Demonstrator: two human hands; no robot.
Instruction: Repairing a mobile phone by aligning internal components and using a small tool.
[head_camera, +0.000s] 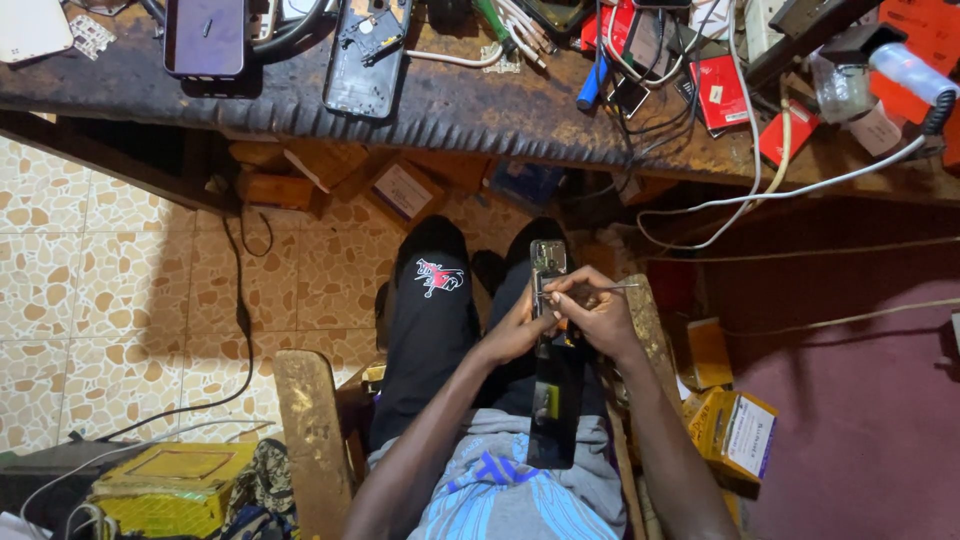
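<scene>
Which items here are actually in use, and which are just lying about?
In use:
- opened phone, on the lap
- left hand, steadying it
- right hand, holding thin metal tool

Lying about:
- opened phone on the workbench
- purple phone
- red boxes
- white cable
- yellow boxes

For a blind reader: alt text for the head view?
Seated person's left hand holds an opened phone over the lap while the right hand works on it with tweezers. A cluttered workbench lies ahead.
</scene>
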